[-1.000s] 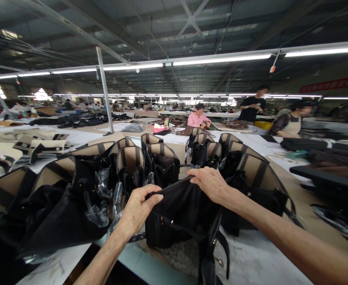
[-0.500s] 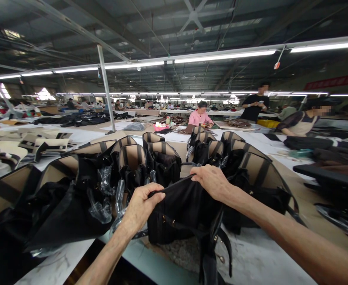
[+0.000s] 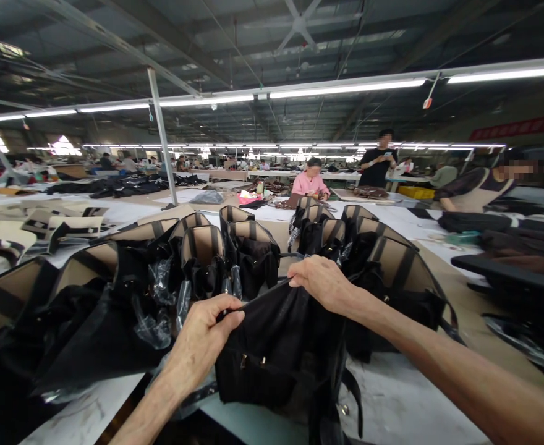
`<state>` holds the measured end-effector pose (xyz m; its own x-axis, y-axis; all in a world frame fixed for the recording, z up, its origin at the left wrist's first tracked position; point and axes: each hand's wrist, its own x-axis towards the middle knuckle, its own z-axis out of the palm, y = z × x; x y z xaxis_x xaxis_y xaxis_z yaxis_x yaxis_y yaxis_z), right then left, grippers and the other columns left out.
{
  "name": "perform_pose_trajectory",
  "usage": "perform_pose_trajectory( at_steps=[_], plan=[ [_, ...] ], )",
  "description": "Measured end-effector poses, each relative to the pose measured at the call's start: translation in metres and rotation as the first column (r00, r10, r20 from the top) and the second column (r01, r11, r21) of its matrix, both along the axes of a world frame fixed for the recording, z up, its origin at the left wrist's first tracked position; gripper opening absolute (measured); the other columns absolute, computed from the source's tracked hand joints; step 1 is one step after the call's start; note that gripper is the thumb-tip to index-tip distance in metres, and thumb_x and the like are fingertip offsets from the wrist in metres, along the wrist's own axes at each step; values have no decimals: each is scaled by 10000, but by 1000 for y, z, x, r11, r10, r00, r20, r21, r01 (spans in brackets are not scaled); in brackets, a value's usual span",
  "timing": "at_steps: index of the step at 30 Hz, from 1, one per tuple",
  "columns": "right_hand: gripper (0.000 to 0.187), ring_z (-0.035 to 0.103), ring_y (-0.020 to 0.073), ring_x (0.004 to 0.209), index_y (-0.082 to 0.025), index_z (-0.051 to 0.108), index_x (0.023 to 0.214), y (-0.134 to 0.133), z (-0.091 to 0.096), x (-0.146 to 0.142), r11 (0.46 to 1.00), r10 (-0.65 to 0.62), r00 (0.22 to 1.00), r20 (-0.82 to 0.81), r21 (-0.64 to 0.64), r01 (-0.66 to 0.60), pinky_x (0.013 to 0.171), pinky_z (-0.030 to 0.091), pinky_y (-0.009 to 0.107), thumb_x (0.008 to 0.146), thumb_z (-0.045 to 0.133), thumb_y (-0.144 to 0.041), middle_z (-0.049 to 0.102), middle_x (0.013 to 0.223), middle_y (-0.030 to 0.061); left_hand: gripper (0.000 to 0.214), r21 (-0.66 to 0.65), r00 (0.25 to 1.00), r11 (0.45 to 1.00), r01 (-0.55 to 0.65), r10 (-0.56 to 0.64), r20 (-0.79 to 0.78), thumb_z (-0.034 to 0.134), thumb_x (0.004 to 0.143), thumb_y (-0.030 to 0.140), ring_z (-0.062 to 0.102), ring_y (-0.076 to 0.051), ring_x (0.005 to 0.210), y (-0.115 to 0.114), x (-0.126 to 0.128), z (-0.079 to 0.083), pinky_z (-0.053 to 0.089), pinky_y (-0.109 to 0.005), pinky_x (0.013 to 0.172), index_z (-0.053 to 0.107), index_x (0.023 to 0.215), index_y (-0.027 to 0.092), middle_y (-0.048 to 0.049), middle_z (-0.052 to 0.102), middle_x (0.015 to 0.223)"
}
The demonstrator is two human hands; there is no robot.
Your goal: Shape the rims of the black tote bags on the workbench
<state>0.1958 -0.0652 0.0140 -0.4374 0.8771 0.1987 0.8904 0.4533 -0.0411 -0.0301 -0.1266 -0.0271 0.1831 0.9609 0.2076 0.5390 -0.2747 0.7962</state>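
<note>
A black fabric bag point(image 3: 272, 346) with small metal fittings hangs upright before me at the table's near edge. My left hand point(image 3: 202, 324) pinches the left end of its upper edge between thumb and fingers. At the right end of that same edge, my right hand point(image 3: 321, 281) grips the cloth, which is stretched between the two hands. A dark strap point(image 3: 353, 395) dangles from the bag's right side. The bag's inside and back are hidden from me.
More black bags with beige linings stand on both sides, among them a tan-lined one point(image 3: 392, 266) at right. Clear plastic wrap point(image 3: 154, 327) clings to bags at left. Cut panels point(image 3: 59, 228) lie farther left. A co-worker in pink point(image 3: 310, 182) sits across the table; others work at right.
Both hands have shifted slightly left with the bag, and the left hand is a little lower. The bag's front faces me more. The standing co-worker at right has moved left.
</note>
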Motion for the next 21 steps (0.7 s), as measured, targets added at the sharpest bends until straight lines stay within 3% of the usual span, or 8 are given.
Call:
perform_pose_trajectory(
  at_steps=[3,5,7,10,14,18,21],
  plan=[
    [195,547,129,652,-200,640,738,-1,1,-8,1000,-2,1000,13,-2,2,555,306,229,797,472,-280,635,706,-3,194,49,973,997,-66,75,-218,434,774,278,529,-156,684,-5,-5,5,370,-232,617,611,767,199,-2,595,706],
    [202,546,129,643,-195,632,726,-2,2,-12,999,-31,999,35,8,31,539,292,232,800,464,-278,630,694,0,188,130,901,983,-126,169,-400,433,770,244,552,-185,766,-4,2,11,386,-264,681,612,819,213,-29,613,785],
    [182,549,130,650,-198,625,723,-3,3,-13,998,-53,997,60,17,53,536,284,233,793,469,-260,627,694,-1,203,190,795,971,-146,230,-562,428,766,204,569,-216,802,0,17,19,398,-304,698,604,867,217,-62,619,827],
    [170,554,133,666,-210,614,726,-6,3,-14,997,-68,994,89,47,64,551,290,233,798,467,-256,627,708,-1,186,187,703,979,-84,192,-685,438,769,203,595,-244,773,12,47,29,415,-325,660,590,876,189,-96,632,809],
    [142,566,150,715,-229,597,784,-9,-2,-11,995,-74,993,90,80,67,579,303,239,814,463,-265,635,758,0,169,181,727,983,-36,150,-670,460,776,236,603,-244,801,32,70,30,417,-311,668,607,836,175,-106,641,812],
    [185,568,154,746,-218,524,986,-12,-5,-2,998,-26,1000,-7,55,26,619,321,229,805,488,-237,629,746,1,179,169,782,985,-38,135,-608,452,781,251,604,-243,805,40,67,22,409,-305,655,623,799,200,-89,646,781],
    [160,568,155,713,-192,506,962,-17,-5,2,996,-63,998,9,71,62,601,312,231,804,486,-215,623,737,17,188,178,797,983,-44,142,-588,447,782,251,603,-241,802,39,63,18,403,-299,648,628,775,202,-87,646,776]
  ],
)
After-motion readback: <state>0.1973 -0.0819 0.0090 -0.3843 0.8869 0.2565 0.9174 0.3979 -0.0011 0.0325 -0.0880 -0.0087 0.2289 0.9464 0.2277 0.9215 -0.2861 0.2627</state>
